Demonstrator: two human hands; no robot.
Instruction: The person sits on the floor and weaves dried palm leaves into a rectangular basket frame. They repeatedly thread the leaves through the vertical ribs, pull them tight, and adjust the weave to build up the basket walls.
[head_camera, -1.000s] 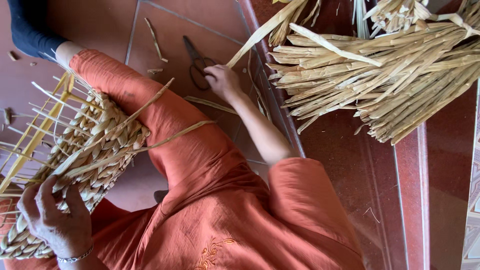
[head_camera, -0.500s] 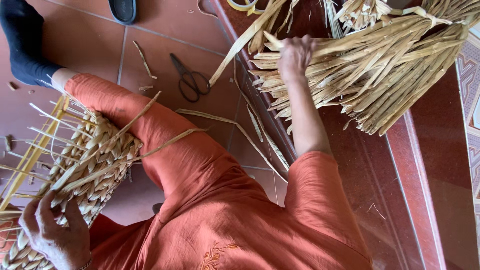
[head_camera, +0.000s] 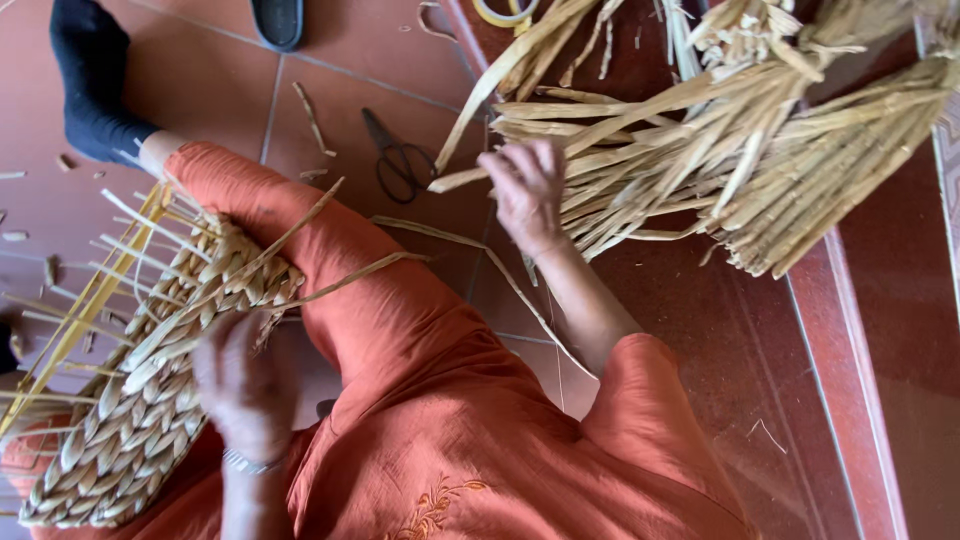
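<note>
A: Closest to the camera, the left hand (head_camera: 245, 385) is pressed against the woven straw piece (head_camera: 150, 400), fingers curled over its edge, gripping it.

B: And how does that piece lie?

A: Long axis slanted, from the lower left corner up toward the orange-clad knee (head_camera: 300, 240). Loose stalk ends fan out from its upper end, pointing up and left.

B: Further out?

A: The right hand (head_camera: 525, 190) is stretched over the tiled floor (head_camera: 200, 90), fingers bent onto the near ends of the pile of dried straw strips (head_camera: 730, 150). Whether it's actually pinching a strip, I cannot tell.

B: The pile's direction?

A: Strips mostly run left to right, cut ends toward the hand, fanning lower right.

B: Beyond that?

A: Black scissors (head_camera: 395, 160) lie flat just left of the hand, tips pointing up-left. A dark-socked foot (head_camera: 90, 90) sits far left.
</note>
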